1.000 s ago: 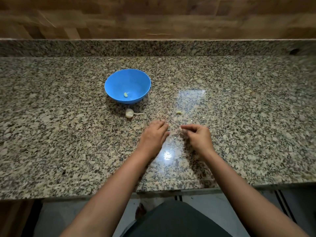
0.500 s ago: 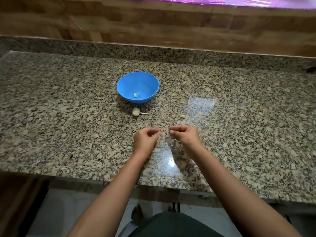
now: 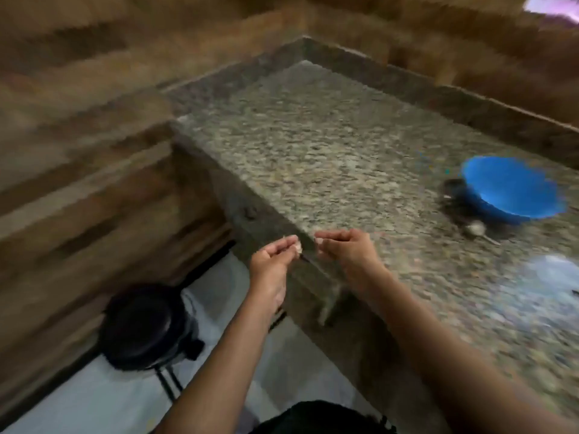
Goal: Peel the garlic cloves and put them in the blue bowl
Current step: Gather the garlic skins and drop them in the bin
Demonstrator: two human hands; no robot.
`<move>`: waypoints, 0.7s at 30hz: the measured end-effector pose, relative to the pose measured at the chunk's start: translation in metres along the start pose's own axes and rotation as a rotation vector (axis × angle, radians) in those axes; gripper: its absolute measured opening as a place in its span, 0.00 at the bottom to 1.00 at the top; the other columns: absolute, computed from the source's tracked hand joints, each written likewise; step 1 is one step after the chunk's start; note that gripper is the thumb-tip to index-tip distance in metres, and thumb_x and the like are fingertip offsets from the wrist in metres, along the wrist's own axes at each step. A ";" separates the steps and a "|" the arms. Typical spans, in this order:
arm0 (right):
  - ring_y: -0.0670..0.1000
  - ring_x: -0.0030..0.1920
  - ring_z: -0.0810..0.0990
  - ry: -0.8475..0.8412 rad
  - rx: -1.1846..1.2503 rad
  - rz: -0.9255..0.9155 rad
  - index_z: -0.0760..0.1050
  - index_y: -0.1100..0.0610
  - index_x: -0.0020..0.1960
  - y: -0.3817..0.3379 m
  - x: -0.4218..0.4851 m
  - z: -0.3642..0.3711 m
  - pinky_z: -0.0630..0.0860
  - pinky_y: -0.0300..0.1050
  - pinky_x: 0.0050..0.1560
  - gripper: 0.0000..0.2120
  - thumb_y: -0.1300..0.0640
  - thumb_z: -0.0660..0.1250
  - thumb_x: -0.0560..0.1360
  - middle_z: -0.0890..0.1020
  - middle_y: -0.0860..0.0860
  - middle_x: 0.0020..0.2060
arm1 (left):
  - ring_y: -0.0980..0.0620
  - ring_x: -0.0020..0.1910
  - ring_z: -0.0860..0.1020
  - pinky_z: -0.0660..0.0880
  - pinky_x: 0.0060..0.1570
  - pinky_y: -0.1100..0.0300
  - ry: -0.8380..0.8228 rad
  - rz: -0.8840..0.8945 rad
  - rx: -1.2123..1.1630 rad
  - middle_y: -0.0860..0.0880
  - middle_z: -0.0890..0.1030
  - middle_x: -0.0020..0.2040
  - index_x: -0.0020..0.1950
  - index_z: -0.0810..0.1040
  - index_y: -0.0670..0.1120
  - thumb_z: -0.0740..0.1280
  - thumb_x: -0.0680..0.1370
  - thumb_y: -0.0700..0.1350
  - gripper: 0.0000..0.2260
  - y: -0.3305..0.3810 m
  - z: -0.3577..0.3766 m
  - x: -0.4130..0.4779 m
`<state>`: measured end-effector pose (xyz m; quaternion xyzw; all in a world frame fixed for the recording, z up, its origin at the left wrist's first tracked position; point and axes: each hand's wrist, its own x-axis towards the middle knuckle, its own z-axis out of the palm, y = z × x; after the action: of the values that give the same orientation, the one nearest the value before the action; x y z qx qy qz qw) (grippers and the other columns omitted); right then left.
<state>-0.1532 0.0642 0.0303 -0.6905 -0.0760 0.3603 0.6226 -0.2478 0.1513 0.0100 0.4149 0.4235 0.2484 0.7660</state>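
Frame heavily blurred. Left hand point(image 3: 274, 256) pinches a pale garlic piece point(image 3: 296, 244) at centre frame, over the desk point(image 3: 313, 145) edge. Right hand point(image 3: 349, 252) just beside it, fingers curled to a pinch; whether it holds skin we cannot tell. Blue bowl point(image 3: 513, 191) at far right, well apart. We judge peeling under way. Next: strip the skin, carry the clove right to the bowl.

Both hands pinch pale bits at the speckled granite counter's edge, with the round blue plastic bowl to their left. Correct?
No: the head view shows the round blue plastic bowl right of the left hand and right hand, not left. They do pinch pale bits at the edge of the speckled granite counter.
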 end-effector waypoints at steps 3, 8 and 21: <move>0.48 0.34 0.77 -0.104 -0.021 0.031 0.80 0.61 0.45 0.011 0.018 0.099 0.74 0.39 0.41 0.05 0.68 0.68 0.72 0.81 0.54 0.33 | 0.62 0.30 0.78 0.75 0.35 0.72 0.107 0.050 0.025 0.48 0.80 0.38 0.47 0.79 0.38 0.67 0.73 0.28 0.07 0.033 -0.085 0.025; 0.49 0.35 0.77 -0.251 -0.027 0.093 0.79 0.66 0.48 0.028 0.034 0.243 0.76 0.34 0.37 0.05 0.69 0.68 0.72 0.79 0.54 0.34 | 0.59 0.34 0.79 0.75 0.40 0.71 0.296 0.048 -0.023 0.53 0.82 0.33 0.54 0.78 0.34 0.66 0.74 0.29 0.09 0.077 -0.209 0.063; 0.51 0.36 0.78 -0.468 -0.194 0.231 0.74 0.76 0.54 0.069 0.091 0.423 0.78 0.36 0.35 0.11 0.73 0.66 0.72 0.79 0.56 0.37 | 0.47 0.46 0.79 0.76 0.50 0.62 0.639 -0.037 -0.225 0.43 0.80 0.44 0.54 0.78 0.33 0.67 0.73 0.28 0.10 0.110 -0.366 0.119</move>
<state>-0.3616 0.4404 -0.0544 -0.6491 -0.1729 0.5694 0.4738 -0.5024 0.4527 -0.0579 0.2212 0.6195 0.3972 0.6399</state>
